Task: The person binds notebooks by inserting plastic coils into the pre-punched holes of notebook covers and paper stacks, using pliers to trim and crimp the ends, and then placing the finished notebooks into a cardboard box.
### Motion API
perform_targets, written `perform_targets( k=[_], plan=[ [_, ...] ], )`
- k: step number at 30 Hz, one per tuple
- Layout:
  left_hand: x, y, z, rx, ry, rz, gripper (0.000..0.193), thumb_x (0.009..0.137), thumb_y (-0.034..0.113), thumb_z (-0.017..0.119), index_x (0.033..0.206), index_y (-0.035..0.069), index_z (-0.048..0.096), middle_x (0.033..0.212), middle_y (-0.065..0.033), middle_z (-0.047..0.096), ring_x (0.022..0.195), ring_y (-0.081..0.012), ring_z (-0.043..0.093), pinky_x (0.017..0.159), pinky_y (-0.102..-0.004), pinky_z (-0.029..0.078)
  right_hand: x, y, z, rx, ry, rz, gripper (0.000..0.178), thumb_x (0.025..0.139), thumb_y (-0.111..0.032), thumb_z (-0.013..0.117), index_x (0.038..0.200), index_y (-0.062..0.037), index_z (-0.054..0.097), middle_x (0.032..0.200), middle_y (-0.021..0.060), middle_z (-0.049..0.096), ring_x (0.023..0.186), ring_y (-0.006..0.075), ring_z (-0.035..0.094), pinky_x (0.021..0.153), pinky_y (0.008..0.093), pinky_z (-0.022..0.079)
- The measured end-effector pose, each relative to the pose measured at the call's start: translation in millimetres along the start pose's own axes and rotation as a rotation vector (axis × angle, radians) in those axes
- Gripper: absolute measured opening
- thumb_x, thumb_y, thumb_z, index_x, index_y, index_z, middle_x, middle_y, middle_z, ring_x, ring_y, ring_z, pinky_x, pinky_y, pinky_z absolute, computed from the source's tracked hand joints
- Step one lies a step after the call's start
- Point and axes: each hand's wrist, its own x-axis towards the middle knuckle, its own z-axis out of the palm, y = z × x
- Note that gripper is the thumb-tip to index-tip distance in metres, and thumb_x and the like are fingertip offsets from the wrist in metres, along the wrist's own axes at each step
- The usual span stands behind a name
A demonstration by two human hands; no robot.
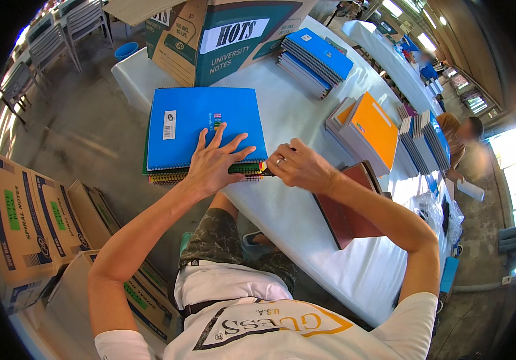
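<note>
A blue spiral notebook tops a stack at the table's near left edge, its coil toward me. Beneath it show more spiral notebooks with green, yellow and other edges. My left hand lies on the blue cover, fingers spread, thumb near the coil. At the stack's near right corner, my right hand is closed, with a ring on one finger. A small dark tip pokes out of its fingers against the coil ends; what it belongs to is hidden.
A large green and brown carton stands behind the stack. On the white table are blue notebooks, orange notebooks, upright spiral notebooks and a brown boxlike object. Cartons stand left. A person is at right.
</note>
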Motion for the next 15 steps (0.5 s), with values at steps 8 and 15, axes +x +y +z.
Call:
perform_targets(
  k=[8,15],
  plan=[
    [-8,2,7,0.05,0.153,0.046,0.076,0.071,0.039,0.081,0.14,0.035,0.05,0.151,0.0007,0.041,0.145,-0.0378,0.022,0.113,-0.0637,0.017,7,-9,-37,0.069,-0.101,0.165,0.019,0.079,-0.019,0.068,0.095,-0.0109,0.066,0.087,0.0051,0.063,0.101,0.0189,0.057,0.097,0.0403,0.041],
    [-8,9,12,0.037,0.144,0.02,0.085,0.067,0.035,0.085,0.143,0.034,0.046,0.151,-0.0009,0.039,0.145,-0.0355,0.022,0.115,-0.0622,0.019,-2,4,0,-0.068,0.147,-0.141,0.024,0.088,-0.022,0.064,0.112,-0.0162,0.062,0.101,-0.005,0.06,0.105,0.0127,0.05,0.094,0.0342,0.038]
  ],
)
